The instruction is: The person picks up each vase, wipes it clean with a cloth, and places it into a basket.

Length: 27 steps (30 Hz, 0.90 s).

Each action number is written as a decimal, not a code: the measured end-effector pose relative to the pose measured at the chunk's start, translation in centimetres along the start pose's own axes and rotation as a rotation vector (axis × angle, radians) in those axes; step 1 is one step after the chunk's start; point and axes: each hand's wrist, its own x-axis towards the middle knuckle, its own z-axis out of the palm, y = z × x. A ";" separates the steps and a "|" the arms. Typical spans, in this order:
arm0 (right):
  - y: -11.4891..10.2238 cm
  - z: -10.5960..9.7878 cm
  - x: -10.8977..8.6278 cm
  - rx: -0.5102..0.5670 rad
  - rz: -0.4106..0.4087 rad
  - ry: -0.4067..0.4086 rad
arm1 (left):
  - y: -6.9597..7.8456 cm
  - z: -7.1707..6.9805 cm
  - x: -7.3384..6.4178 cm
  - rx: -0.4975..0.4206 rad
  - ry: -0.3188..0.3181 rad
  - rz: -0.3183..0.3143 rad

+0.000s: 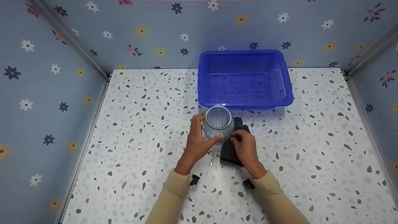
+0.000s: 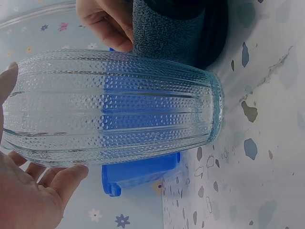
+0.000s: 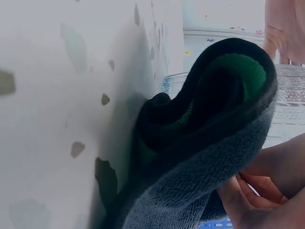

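A clear ribbed glass vase [image 1: 218, 132] with a dimpled surface stands upright, its round mouth upward. My left hand [image 1: 199, 141] holds it by the upper part, thumb on the near side and fingers around the far left side. Whether its base [image 2: 217, 109] touches the table cannot be told. Right beside the vase, a dark grey cloth [image 1: 229, 154] stands in folds on the table; its inner face looks green in the right wrist view. My right hand [image 1: 247, 149] pinches the cloth near the vase's right side, and its fingertips are partly hidden.
A blue plastic basket [image 1: 245, 104] with perforated sides sits just beyond the vase, against the back wall. Flower-patterned walls [image 1: 161, 34] enclose the speckled white table [image 1: 140, 124] at the back and both sides.
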 end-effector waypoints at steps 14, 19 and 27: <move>-4.0 -3.4 0.4 0.108 -0.110 0.119 | -0.1 0.0 0.1 0.007 0.012 0.018; -5.8 -4.3 0.8 0.073 -0.142 0.134 | -0.1 0.0 0.0 0.000 0.010 0.020; -7.3 -4.9 1.0 0.023 -0.205 0.156 | -0.2 0.1 0.0 -0.005 0.006 0.028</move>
